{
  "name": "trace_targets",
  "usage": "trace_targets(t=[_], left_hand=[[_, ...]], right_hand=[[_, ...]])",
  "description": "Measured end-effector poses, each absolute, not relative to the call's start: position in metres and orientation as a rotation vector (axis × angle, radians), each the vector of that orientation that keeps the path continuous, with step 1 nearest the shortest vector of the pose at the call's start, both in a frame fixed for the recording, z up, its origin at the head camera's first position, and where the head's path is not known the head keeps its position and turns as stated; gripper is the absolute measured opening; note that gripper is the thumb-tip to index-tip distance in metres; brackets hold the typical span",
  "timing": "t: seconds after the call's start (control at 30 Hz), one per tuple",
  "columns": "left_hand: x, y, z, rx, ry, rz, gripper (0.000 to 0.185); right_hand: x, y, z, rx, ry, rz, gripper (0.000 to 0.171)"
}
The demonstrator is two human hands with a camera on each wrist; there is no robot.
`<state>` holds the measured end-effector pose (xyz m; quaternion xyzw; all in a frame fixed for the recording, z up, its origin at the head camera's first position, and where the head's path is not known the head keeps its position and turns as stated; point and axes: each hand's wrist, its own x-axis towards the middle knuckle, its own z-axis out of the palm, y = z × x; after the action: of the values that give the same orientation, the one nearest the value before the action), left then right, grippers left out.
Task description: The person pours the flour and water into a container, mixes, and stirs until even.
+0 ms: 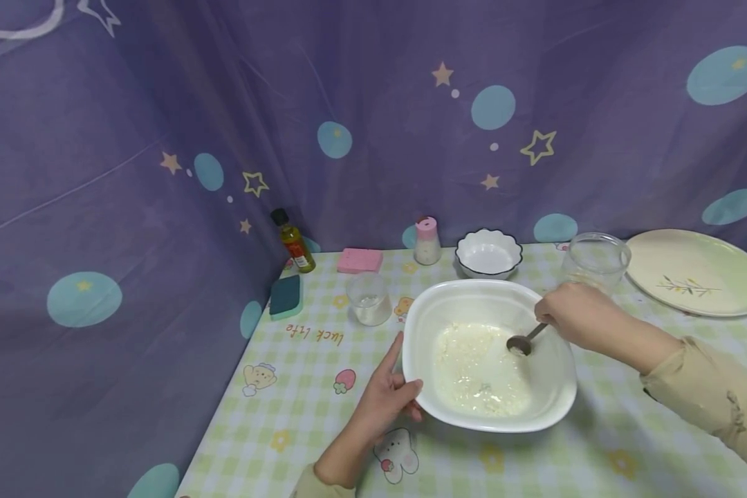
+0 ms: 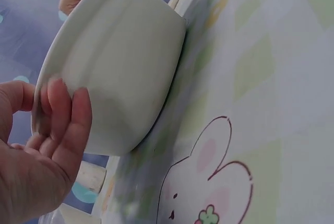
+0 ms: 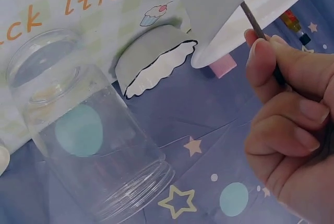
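A large white bowl (image 1: 420, 408) stands on the table with a wet, pale, lumpy mixture (image 1: 482, 387) in its bottom. My left hand (image 1: 382, 398) holds the bowl's left rim, thumb over the edge. In the left wrist view, the fingers (image 2: 78, 119) lie along the outer wall. Above the bowl's right side, my right hand (image 1: 575, 315) pinches the handle of a small dark spoon (image 1: 520, 344). The spoon's head is inside the bowl, over the mixture's right edge; whether it touches cannot be told. In the right wrist view, the bowl hides the spoon's head.
Behind the bowl stand a clear cup (image 1: 370, 301), a pink-topped shaker (image 1: 427, 242), a scalloped dish (image 1: 488, 254) and a clear jar (image 1: 597, 256). A plate (image 1: 700, 273) lies at right. An oil bottle (image 1: 295, 242), pink sponge (image 1: 360, 261) and green sponge (image 1: 286, 297) are at left.
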<state>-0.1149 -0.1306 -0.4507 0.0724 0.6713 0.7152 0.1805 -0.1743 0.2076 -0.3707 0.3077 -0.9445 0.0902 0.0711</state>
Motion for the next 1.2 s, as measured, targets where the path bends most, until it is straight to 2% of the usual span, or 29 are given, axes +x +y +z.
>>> trace_targets(t=[0.27, 0.43, 0.53, 0.77, 0.87, 0.97, 1.2], left_hand=[[-0.116, -0.13, -0.452, 0.261, 2.271, 1.856, 0.09], [-0.117, -0.13, -0.451, 0.314, 2.332, 1.776, 0.091], [-0.118, -0.13, -0.451, 0.328, 2.295, 1.774, 0.089], [-0.119, -0.132, -0.447, 0.332, 2.192, 1.797, 0.089], [-0.119, -0.132, -0.445, 0.344, 2.136, 1.827, 0.088], [-0.119, -0.132, -0.445, 0.352, 2.093, 1.858, 0.088], [-0.118, -0.131, -0.445, 0.348, 2.059, 1.887, 0.088]], right_hand=[[-0.173, 0.208, -0.374, 0.994, -2.846, 0.394, 0.049], [-0.172, 0.204, -0.379, 1.039, -2.869, 0.488, 0.047], [-0.172, 0.2, -0.382, 1.069, -2.848, 0.545, 0.043], [-0.173, 0.183, -0.397, 1.11, -2.744, 0.625, 0.019], [-0.173, 0.174, -0.401, 1.078, -2.721, 0.603, 0.016], [-0.175, 0.164, -0.404, 1.034, -2.709, 0.578, 0.017], [-0.186, 0.145, -0.409, 0.939, -2.662, 0.467, 0.033]])
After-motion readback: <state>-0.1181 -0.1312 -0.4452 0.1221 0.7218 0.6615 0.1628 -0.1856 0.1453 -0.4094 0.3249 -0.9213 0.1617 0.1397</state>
